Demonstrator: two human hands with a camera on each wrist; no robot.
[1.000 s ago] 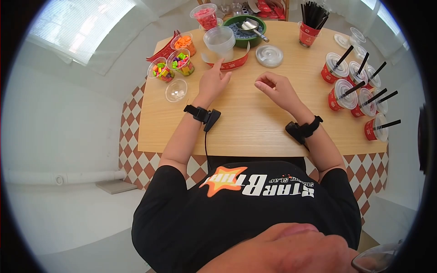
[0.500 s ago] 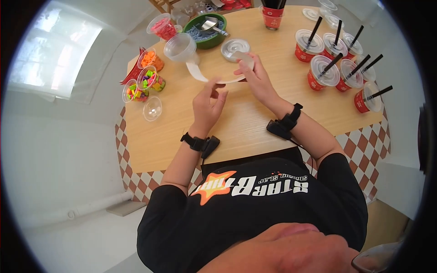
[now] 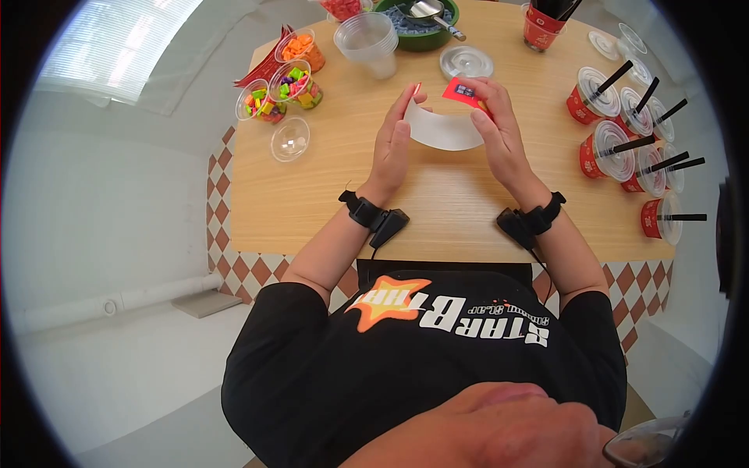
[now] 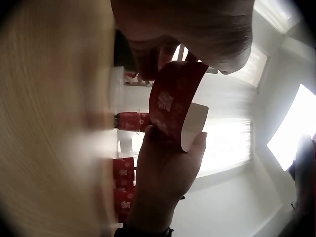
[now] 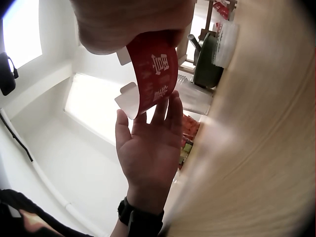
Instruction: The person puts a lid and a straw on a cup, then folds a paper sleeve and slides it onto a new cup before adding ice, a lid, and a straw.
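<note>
A red printed paper cup sleeve (image 3: 446, 134), white on its inner side, is bent into a U between my two hands above the table. My left hand (image 3: 388, 148) holds one end between thumb and fingers. At the other end, my right hand (image 3: 507, 136) grips it, with a red printed end showing near its fingers. In the left wrist view the sleeve's red face (image 4: 170, 98) bows outward above the right hand (image 4: 163, 173). Against the left hand's fingers (image 5: 159, 114), in the right wrist view, rests a white tabbed end.
Stacked clear cups (image 3: 367, 43) stand ahead, beside a green bowl (image 3: 437, 39) with a scoop. Cups of colourful pieces (image 3: 296, 84) and a clear lid (image 3: 290, 140) are at left. Stacked lids (image 3: 466, 62) lie ahead; several lidded red cups (image 3: 605, 152) with black straws stand right.
The sleeve lay on the table by the stacked cups, my left hand reaching to it. Both hands then took it up, and now they hold it by its ends, curved.
</note>
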